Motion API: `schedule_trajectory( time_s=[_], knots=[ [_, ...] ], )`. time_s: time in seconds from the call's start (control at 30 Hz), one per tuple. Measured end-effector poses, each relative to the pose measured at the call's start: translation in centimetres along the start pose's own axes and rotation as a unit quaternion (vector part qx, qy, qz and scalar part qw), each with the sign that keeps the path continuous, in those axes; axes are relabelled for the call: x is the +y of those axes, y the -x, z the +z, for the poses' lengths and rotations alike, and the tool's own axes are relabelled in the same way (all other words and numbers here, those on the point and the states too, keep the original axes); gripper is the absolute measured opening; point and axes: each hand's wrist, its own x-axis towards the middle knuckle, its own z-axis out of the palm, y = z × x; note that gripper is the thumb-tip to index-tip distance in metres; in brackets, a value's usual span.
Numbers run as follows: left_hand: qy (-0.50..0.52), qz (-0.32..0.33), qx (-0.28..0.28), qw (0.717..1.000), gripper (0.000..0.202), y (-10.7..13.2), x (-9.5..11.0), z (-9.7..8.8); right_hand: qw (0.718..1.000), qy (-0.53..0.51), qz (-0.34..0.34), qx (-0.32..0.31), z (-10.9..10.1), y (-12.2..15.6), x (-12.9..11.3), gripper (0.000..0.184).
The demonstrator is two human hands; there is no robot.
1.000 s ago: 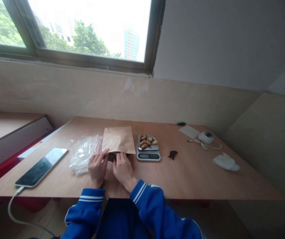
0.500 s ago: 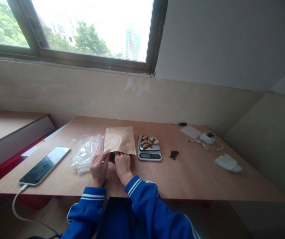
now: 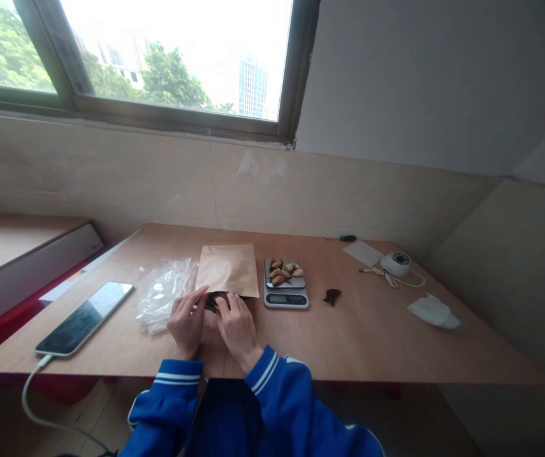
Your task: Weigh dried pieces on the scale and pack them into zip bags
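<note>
A brown kraft paper bag lies flat on the table, its mouth toward me. My left hand grips the left corner of the mouth, fingers closed on the paper. At the opening, my right hand has its fingers bent and closed round dark dried pieces, which are partly hidden by the fingers and the bag. Just right of the bag stands a small kitchen scale bearing several brown and pale lumps. Farther right lies a single dark dried piece.
A crumpled clear plastic bag lies left of the paper bag, and a phone with a cable is beyond it. On the right are a white dome camera, white paper, a crumpled tissue and a green-handled screwdriver.
My right hand has drawn back a little from the bag's mouth toward me, so more of its fingers and the dark pieces show. The left hand stays at the bag's corner.
</note>
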Motion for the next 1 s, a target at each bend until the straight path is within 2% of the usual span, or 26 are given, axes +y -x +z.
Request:
schedule_trajectory(
  time_s=[0.13, 0.23, 0.3, 0.4, 0.47, 0.53, 0.63, 0.7, 0.83, 1.0],
  knots=[
    [-0.003, -0.012, 0.005, 1.0, 0.021, 0.1, 0.0, 0.0, 0.99, -0.127, -0.025, 0.048, -2.7, 2.2, 0.2, 0.037],
    [-0.001, -0.017, 0.004, 1.0, 0.02, 0.1, -0.1, 0.0, 0.973, -0.214, -0.016, 0.081, -5.1, 3.2, 1.4, 0.048],
    [0.0, -0.015, 0.004, 1.0, 0.02, 0.1, -0.2, 0.1, 0.964, -0.239, 0.01, 0.12, -6.4, 3.2, 3.2, 0.051],
    [0.0, -0.006, 0.006, 1.0, 0.019, 0.1, -0.3, 0.1, 0.958, -0.218, 0.08, 0.167, -7.5, 2.4, 7.5, 0.045],
    [-0.001, 0.0, 0.006, 1.0, 0.019, 0.0, -0.3, 0.1, 0.959, -0.183, 0.132, 0.171, -7.4, 1.9, 11.2, 0.037],
    [-0.002, 0.004, 0.007, 1.0, 0.019, 0.0, -0.3, 0.0, 0.958, -0.14, 0.179, 0.176, -7.0, 1.8, 14.6, 0.037],
    [0.001, 0.007, 0.003, 1.0, 0.019, -0.1, -0.3, 0.0, 0.962, -0.057, 0.22, 0.151, -6.0, 2.0, 17.9, 0.035],
    [0.004, 0.009, 0.002, 1.0, 0.019, -0.1, -0.2, 0.0, 0.964, -0.018, 0.235, 0.125, -5.4, 1.9, 18.6, 0.036],
    [0.002, 0.009, 0.005, 1.0, 0.018, -0.1, -0.2, -0.1, 0.965, 0.017, 0.246, 0.086, -4.7, 0.9, 18.5, 0.042],
    [0.002, 0.015, -0.001, 1.0, 0.018, -0.2, -0.1, -0.3, 0.966, 0.037, 0.248, 0.058, -4.9, -0.7, 18.7, 0.048]
  ],
)
